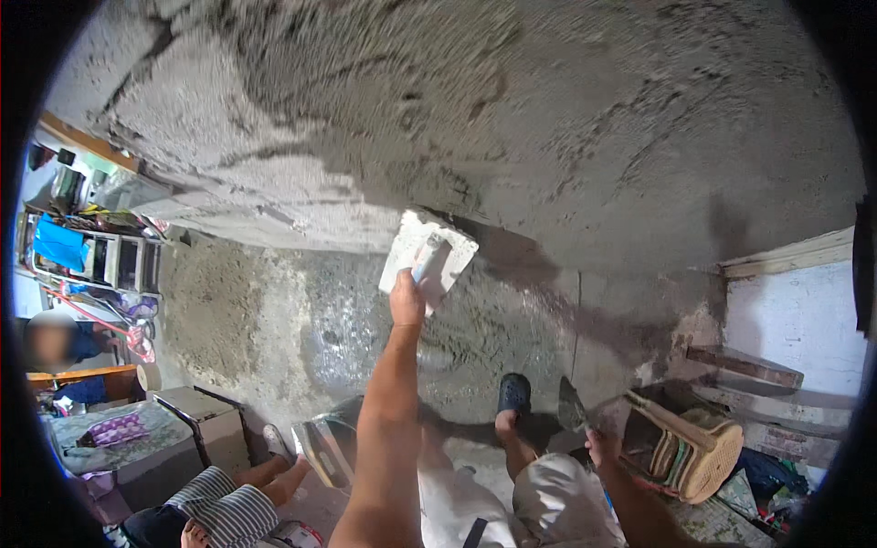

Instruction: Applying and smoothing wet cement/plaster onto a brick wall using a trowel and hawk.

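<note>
My left hand [407, 297] is closed round the handle of a pale, mortar-smeared plastering float [454, 267], my arm stretched forward. The float is at the foot of the wall, near where it meets the floor; whether it touches the wall I cannot tell. Wet grey mortar [411, 114] covers much of the wall above, rough and ridged, with a lighter patch [292, 187] at left. Lower and to the right, my right hand [601, 447] grips a pointed trowel [572, 405], its blade coated grey and held away from the wall.
Stacked plastic stools [713, 457] lie tipped at right, near a ledge [744, 365]. A container [333, 443] stands left of my legs. Another person in striped shorts [224, 502] sits at lower left beside a cabinet [206, 416]. Clutter and another person are farther left. The floor [347, 329] looks wet.
</note>
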Tool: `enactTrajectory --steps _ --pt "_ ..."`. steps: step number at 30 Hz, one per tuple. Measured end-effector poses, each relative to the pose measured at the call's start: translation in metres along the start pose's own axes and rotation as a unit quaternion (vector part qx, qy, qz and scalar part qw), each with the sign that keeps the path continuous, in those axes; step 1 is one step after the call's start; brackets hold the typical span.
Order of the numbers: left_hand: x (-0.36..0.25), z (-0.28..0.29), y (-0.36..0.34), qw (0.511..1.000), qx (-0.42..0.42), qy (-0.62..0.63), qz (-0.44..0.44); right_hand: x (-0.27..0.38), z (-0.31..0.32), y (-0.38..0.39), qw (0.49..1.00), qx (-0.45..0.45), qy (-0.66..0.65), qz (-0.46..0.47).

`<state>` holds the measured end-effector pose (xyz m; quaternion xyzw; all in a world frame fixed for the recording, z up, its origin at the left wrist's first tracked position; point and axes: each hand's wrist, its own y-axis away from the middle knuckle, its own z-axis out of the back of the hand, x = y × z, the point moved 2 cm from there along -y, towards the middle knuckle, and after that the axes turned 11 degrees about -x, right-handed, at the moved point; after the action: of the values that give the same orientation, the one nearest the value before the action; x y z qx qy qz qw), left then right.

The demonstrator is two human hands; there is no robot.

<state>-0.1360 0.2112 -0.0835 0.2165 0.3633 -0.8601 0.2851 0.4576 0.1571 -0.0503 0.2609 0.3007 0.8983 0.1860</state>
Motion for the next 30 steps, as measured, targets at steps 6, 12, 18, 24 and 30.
enactTrajectory --steps 6,12,18,24,30 --pt "0.058 0.044 0.134 0.938 -0.023 -0.074 0.339 -0.01 -0.055 -0.066 0.957 -0.097 0.204 0.179" --pt "0.129 0.117 0.258 0.547 -0.258 0.332 0.724 0.114 -0.146 -0.084 0.938 -0.033 0.274 0.21" --pt "0.038 0.127 0.257 0.363 -0.297 0.275 0.839 0.094 -0.265 -0.172 0.888 -0.033 0.377 0.26" --pt "0.094 0.127 0.347 0.387 -0.232 0.251 0.856 0.216 -0.451 -0.211 0.912 0.005 0.285 0.297" --pt "0.087 0.115 0.297 0.414 -0.17 0.243 0.861 0.27 -0.499 -0.195 0.923 -0.029 0.162 0.348"
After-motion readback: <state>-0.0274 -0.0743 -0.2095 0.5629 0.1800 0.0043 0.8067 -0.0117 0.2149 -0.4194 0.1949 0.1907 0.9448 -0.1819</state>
